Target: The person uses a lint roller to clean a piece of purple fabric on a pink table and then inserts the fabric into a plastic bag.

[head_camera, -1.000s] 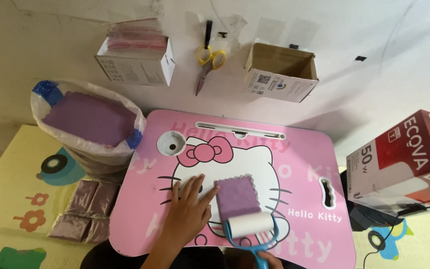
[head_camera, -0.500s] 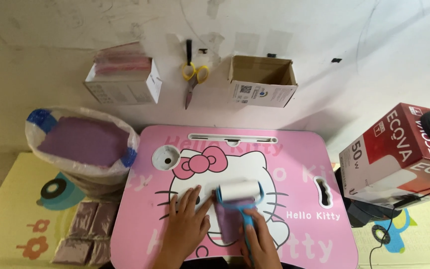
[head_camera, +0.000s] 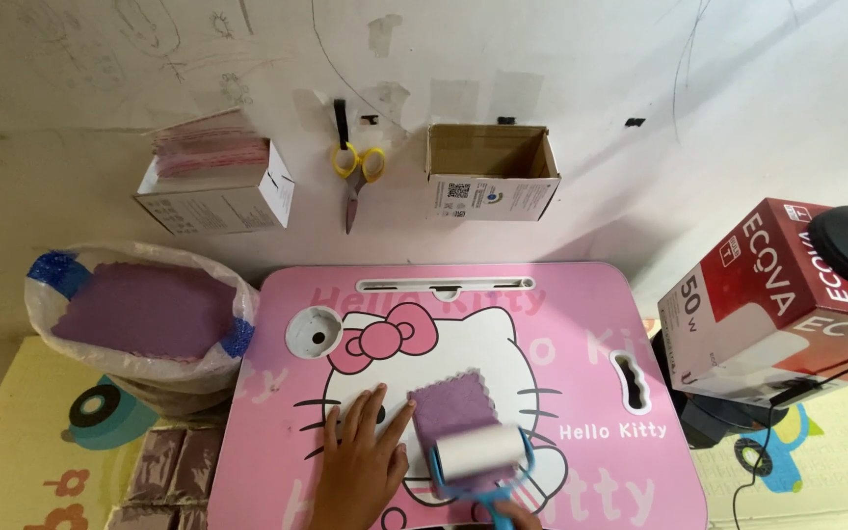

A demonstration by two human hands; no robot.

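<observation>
Roller (head_camera: pixel 480 453) now back at near edge of purple pad (head_camera: pixel 450 409) vs half sec ago, right hand (head_camera: pixel 514 513) gripping handle, left hand (head_camera: pixel 363 461) flat w/ fingers spread pinning pad — another pass underway.

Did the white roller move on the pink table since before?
Yes. The white roller has moved back toward the person, off the middle of the purple cloth square to its near edge, judged against the cat picture on the pink table.

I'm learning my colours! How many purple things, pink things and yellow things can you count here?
Purple: 3, the cloth square on the pink table, the cloth heaped in the sack, the packets on the floor
Pink: 2, the table, the stack of sheets in the left wall box
Yellow: 1, the scissors' handles
Total: 6
</observation>
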